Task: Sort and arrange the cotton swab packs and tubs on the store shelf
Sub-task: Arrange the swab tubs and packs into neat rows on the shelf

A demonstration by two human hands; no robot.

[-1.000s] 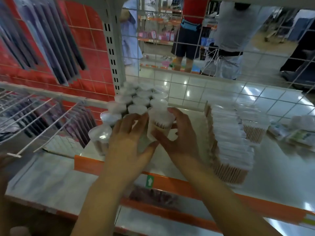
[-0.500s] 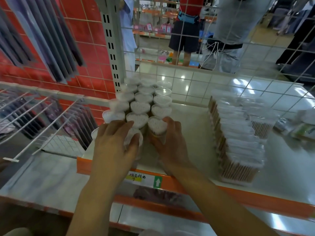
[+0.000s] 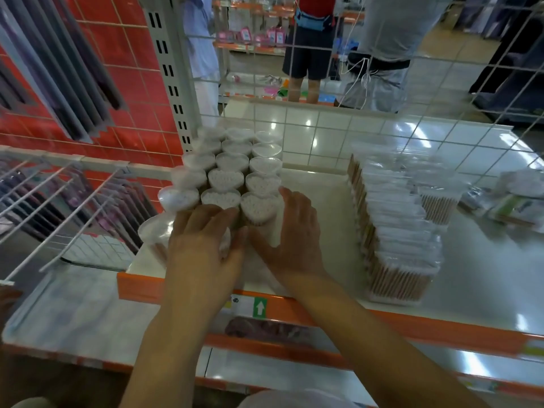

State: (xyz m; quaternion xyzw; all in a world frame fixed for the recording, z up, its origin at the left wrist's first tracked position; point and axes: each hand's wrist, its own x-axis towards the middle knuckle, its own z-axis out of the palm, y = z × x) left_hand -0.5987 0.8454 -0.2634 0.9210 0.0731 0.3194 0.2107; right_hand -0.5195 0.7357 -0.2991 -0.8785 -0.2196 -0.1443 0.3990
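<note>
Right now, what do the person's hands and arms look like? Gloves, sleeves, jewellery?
Both are bare: the left hand and right hand wear no gloves, and no rings or watch show. Both forearms are uncovered down to the frame's bottom edge; no sleeve is visible.

I see clear tubs (image 3: 259, 212) packed with white swab tips forming heart shapes. Right of the tubs, clear packs (image 3: 394, 231) show tan sticks. The shelf (image 3: 485, 260) is glossy white with an orange front edge (image 3: 412, 320). Left of the tubs, the back panel (image 3: 126, 83) is red with a pale grid.
</note>
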